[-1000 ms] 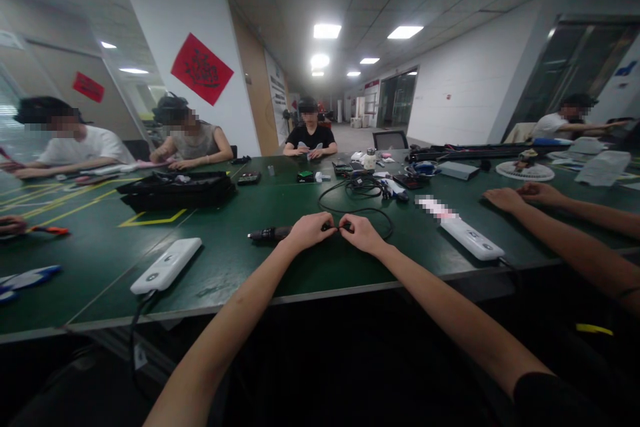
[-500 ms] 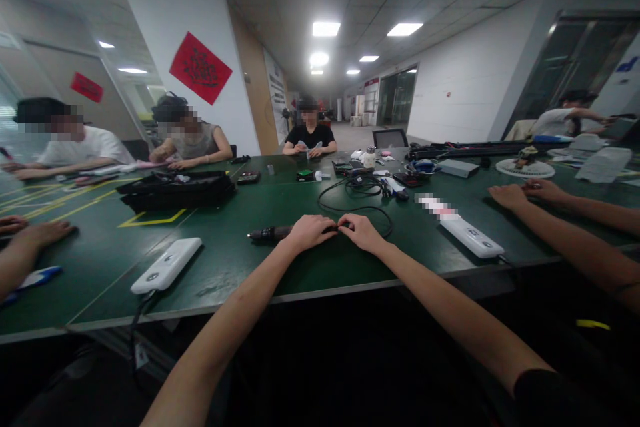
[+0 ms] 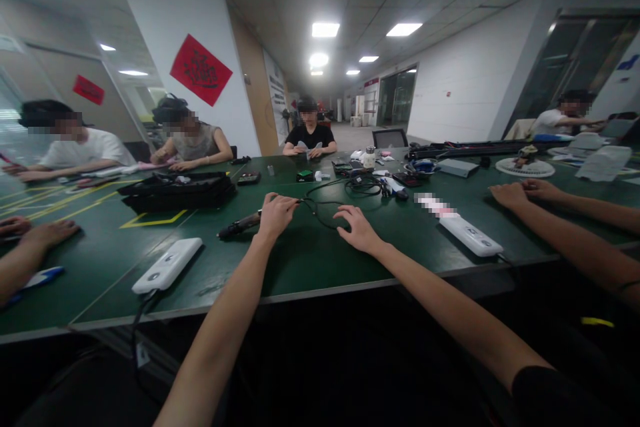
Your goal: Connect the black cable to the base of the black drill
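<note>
My left hand (image 3: 277,215) is wrapped round the rear of a dark corded electric screwdriver (image 3: 239,225), whose tip points left and slightly toward me. From its back end a black cable (image 3: 327,202) loops over the table to the right and away. Fingers curved and apart, my right hand (image 3: 358,229) rests low over the green table with nothing visible in it, near the cable.
White power strips lie left (image 3: 167,265) and right (image 3: 473,235). Further back are a black tray-like case (image 3: 177,192), a coiled cable, a white bottle (image 3: 369,158) and a round white piece (image 3: 525,168). Other people's hands rest on the table at both sides.
My left hand has moved left with the screwdriver, drawing the cable along. My right hand has parted from the screwdriver's cable end, and its fingers have spread.
</note>
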Demonstrator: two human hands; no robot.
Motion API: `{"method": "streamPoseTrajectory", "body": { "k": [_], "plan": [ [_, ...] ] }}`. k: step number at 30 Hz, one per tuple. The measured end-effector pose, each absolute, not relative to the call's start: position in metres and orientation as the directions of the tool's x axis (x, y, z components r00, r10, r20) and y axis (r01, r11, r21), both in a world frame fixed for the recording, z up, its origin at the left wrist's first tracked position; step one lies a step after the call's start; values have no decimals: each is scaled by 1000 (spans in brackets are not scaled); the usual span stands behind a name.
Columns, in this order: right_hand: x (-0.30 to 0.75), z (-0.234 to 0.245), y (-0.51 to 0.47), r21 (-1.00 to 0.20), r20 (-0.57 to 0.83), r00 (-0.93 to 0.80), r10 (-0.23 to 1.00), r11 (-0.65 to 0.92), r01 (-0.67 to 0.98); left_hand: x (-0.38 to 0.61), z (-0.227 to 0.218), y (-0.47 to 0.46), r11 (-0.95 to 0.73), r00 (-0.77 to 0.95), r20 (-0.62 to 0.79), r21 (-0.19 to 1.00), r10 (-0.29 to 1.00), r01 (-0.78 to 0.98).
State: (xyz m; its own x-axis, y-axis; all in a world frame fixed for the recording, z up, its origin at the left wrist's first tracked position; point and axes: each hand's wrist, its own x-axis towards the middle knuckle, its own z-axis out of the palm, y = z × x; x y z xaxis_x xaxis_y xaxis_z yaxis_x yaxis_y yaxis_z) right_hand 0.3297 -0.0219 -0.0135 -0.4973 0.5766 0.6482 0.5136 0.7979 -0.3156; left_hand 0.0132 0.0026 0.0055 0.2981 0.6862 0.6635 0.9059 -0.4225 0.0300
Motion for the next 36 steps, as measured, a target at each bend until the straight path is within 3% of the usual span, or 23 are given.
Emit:
{"method": "streamPoseTrajectory", "body": {
  "k": [4, 10, 18, 24, 29, 36],
  "plan": [
    [330, -18, -20, -296, 622, -530, 576, 800, 523, -9, -5, 5, -285, 157, 668, 87, 728, 955],
    [330, -21, -20, -273, 574, -569, 589, 793, 545, -6, -18, 12, -273, 175, 557, 97, 812, 957],
    [329, -19, -23, -261, 530, -562, 635, 752, 604, 45, -26, 15, -450, 343, 436, 171, 832, 876],
    [328, -17, -27, -260, 513, -526, 678, 707, 657, 89, -26, 1, -663, 555, 398, 217, 730, 717],
    [329, -17, -23, -279, 506, -502, 702, 684, 674, 108, -14, -12, -737, 619, 431, 198, 657, 646],
    [331, -15, -21, -320, 540, -485, 688, 701, 637, 60, 9, -12, -598, 449, 547, 123, 707, 792]
  ]
}}
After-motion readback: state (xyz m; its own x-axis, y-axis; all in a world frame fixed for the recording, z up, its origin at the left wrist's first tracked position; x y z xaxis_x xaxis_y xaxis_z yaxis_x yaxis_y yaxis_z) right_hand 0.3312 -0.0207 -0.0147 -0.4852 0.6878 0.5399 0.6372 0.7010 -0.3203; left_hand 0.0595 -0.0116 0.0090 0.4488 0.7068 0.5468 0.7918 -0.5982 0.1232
